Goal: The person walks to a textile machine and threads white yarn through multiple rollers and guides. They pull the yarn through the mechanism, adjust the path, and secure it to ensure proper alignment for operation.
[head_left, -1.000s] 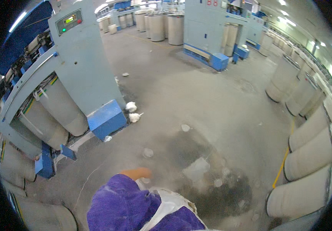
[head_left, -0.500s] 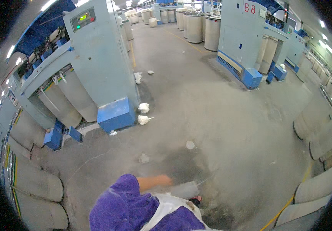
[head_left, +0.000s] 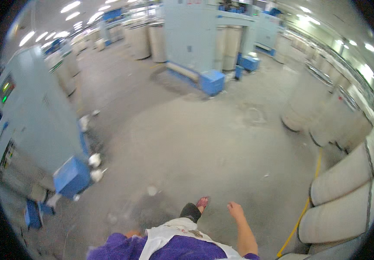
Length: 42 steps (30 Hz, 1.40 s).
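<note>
bright ceiling strip lights (head_left: 72, 6) glare overhead; motion blur smears the left, fisheye bends the dark rim.

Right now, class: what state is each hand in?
Left hand: not in view.
Right hand: open, empty, hanging above the floor.

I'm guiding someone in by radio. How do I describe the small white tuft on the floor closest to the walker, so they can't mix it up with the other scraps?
Start at the tall pale-blue machine on the left and find the bright blue box at its foot. Two white clumps lie against that box; ignore them. The white tuft lies alone on bare grey floor to their right, just ahead of the walker's red-sandalled foot and left of the empty right hand.
</note>
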Motion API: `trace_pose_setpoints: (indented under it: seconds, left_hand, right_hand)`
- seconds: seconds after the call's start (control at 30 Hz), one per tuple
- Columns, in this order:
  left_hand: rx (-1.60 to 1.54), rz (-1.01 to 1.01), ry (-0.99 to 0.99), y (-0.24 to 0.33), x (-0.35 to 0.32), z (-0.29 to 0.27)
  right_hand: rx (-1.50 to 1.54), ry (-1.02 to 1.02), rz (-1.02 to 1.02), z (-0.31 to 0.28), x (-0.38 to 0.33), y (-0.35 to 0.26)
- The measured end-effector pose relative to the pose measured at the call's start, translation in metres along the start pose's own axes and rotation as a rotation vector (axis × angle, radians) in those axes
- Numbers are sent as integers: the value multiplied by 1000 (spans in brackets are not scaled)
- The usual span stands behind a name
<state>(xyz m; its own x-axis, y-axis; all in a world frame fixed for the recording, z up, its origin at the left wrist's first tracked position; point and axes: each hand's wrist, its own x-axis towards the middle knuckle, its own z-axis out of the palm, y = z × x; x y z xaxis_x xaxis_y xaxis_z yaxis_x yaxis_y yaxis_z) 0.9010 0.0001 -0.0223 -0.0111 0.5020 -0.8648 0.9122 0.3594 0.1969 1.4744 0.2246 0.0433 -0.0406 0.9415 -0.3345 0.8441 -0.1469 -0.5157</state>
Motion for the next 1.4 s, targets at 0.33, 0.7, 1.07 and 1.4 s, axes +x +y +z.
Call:
trace_pose_setpoints:
  seconds: [0.33, 0.7, 1.07, 1.4]
  left_hand:
    - [360, 441, 278, 344, 236, -321]
    - [289, 745, 190, 850, 341, -480]
    - [110, 241, 169, 829, 483, -535]
    - [440, 565, 213, 1002, 620, -739]
  right_hand:
    - [138, 61, 305, -74, 21, 162]
    - [225, -270, 799, -154, 172, 264]
    - [283, 184, 265, -508, 691, 351]
    - [132, -116, 331, -556, 856, 468]
